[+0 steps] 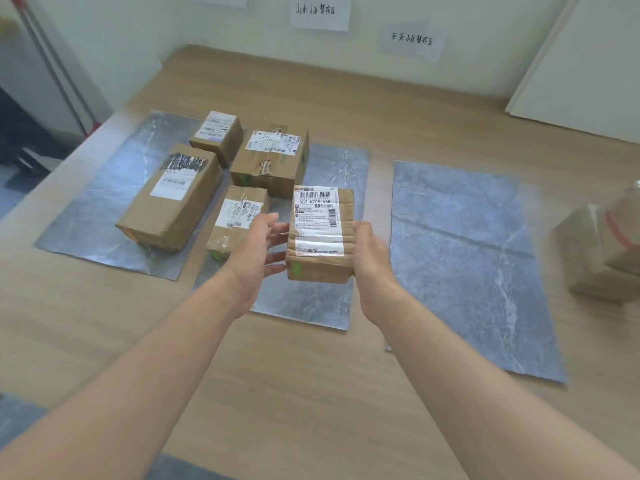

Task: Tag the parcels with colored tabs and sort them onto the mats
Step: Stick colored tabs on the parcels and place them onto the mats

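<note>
A small cardboard parcel (pixel 320 233) with a white shipping label and a green tab on its near face is held above the middle grey mat (pixel 311 303). My right hand (pixel 372 265) grips its right side. My left hand (pixel 258 251) is at its left side with fingers relaxed, touching or just off the box. Two parcels lie on the left mat (pixel 90 216): a long one (pixel 171 199) and a small one (pixel 216 135). Two more, one (pixel 272 161) at the back and one (pixel 237 220) nearer, sit by the middle mat's left edge. The right mat (pixel 467 265) is bare.
Another cardboard parcel (pixel 602 251) with a red marking stands on the wooden floor at the far right, blurred. Paper signs (pixel 320 12) with handwriting hang on the back wall. A white board (pixel 581 64) leans at the right; a red-handled pole (pixel 52 64) stands at the left.
</note>
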`<move>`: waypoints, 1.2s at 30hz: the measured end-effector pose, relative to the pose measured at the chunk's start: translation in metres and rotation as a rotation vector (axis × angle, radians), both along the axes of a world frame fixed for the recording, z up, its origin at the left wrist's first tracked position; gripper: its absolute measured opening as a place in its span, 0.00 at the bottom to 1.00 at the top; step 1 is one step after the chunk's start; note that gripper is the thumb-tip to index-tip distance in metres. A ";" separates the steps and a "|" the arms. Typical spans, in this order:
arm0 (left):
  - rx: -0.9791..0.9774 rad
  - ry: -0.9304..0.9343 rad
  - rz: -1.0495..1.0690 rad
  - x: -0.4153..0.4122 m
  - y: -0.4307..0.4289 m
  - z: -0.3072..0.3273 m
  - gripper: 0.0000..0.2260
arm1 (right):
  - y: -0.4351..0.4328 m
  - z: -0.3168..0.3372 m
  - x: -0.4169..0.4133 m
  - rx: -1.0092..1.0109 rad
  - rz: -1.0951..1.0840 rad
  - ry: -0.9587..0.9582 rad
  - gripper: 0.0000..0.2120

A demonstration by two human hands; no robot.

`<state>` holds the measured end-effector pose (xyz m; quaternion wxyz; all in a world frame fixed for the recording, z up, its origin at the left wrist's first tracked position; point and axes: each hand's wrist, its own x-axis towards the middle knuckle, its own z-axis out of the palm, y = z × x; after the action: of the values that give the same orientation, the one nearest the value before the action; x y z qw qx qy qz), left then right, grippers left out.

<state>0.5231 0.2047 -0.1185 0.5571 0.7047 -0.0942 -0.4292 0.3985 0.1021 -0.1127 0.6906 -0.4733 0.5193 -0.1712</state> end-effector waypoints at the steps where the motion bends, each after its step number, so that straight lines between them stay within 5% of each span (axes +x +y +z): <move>1: 0.007 0.009 -0.003 0.007 -0.009 -0.001 0.21 | -0.009 -0.002 0.007 0.002 -0.006 -0.003 0.18; 18: 0.031 0.144 -0.197 0.117 -0.175 -0.063 0.17 | -0.136 -0.064 0.126 -0.037 -0.223 0.082 0.14; 23: 0.033 0.113 -0.263 0.141 -0.212 -0.076 0.20 | -0.164 -0.087 0.153 -0.049 -0.264 0.114 0.22; 36: 0.006 0.095 -0.302 0.174 -0.234 -0.078 0.17 | -0.183 -0.124 0.190 -0.076 -0.322 0.104 0.22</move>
<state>0.6968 -0.0288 -0.1960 0.4878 0.6632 -0.1715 -0.5411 0.5885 -0.0806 -0.2363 0.6084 -0.4179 0.6164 -0.2743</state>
